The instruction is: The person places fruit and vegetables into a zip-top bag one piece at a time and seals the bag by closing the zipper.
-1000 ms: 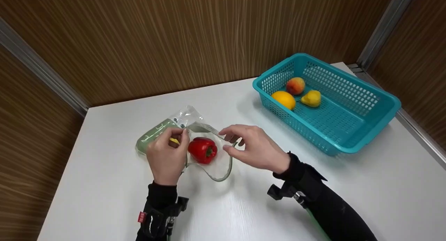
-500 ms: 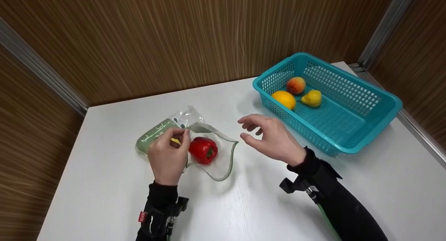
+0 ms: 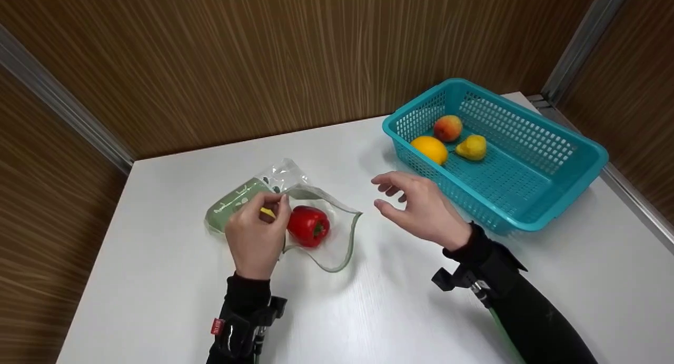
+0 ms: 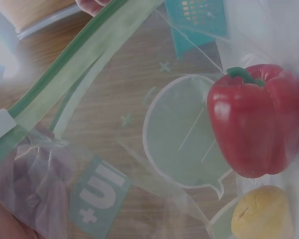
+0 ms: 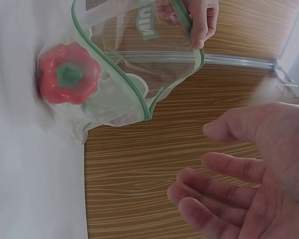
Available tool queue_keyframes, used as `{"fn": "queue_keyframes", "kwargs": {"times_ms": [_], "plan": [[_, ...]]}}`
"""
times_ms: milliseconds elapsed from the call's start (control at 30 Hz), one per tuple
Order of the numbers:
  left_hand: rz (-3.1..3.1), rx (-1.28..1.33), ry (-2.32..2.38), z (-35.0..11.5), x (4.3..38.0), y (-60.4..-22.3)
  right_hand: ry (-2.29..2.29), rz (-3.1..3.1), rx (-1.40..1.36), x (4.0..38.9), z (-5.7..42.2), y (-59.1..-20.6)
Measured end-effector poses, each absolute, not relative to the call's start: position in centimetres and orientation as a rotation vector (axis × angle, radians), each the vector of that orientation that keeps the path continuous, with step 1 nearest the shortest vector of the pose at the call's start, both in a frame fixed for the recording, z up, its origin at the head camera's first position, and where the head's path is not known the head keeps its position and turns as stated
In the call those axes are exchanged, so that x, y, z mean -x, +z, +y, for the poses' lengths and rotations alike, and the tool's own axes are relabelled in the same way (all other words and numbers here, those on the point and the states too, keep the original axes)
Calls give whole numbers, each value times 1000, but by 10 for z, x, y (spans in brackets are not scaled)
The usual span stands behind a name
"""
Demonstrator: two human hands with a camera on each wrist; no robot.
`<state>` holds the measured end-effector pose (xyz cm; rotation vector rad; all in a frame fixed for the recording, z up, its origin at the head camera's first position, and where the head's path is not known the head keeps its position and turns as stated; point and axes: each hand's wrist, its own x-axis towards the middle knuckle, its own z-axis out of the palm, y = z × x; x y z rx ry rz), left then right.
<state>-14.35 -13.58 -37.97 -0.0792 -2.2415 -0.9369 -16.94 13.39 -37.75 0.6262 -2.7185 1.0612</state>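
Note:
My left hand [image 3: 256, 232] pinches the rim of a clear zip bag [image 3: 345, 248] with green edging, whose mouth gapes toward the right. Inside the bag lies a red bell pepper [image 3: 309, 226], its green stem [image 5: 70, 74] facing the opening. A yellow fruit or vegetable [image 4: 263, 214] is in the bag beside the pepper; in the head view my left hand mostly covers it. A white slider [image 4: 1, 124] sits on the bag's green zip edge. To the right of the bag hovers my right hand [image 3: 426, 208], fingers loosely bent, holding nothing.
A teal plastic basket [image 3: 526, 223] at the back right holds a peach [image 3: 447, 128], an orange-yellow round fruit [image 3: 430, 150] and a yellow pear [image 3: 472, 148]. Behind the left hand lies a green-printed plastic package [image 3: 231, 206] on the white table [image 3: 158, 279]. Wood-grain panels [image 3: 263, 64] enclose the table.
My right hand has drawn away from the bag's rim, moving right and slightly back toward the basket. The left hand keeps its pinch, and the bag stays in place with its mouth spread.

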Motion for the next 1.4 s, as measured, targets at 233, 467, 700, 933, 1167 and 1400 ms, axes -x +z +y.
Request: {"fn": "queue_keyframes", "kwargs": {"times_ms": [233,467,700,933,1167,1400], "plan": [[-2252,65,-959,-134,142,-380,1013,-2730,-576,161,147,-377],[-2244,80,-963,-131,141,-382,830,-2827,-509,159,186,-354],[-2257,75,-955,-130,141,-382,741,-2988,-419,183,238,-325],[-2255,78,-938,-130,141,-384,645,-3062,-322,225,277,-325],[-2254,93,-928,-127,143,-386,437,-3172,-285,261,293,-331],[-2259,91,-937,-126,142,-386,229,-3310,-282,294,300,-337]]}}
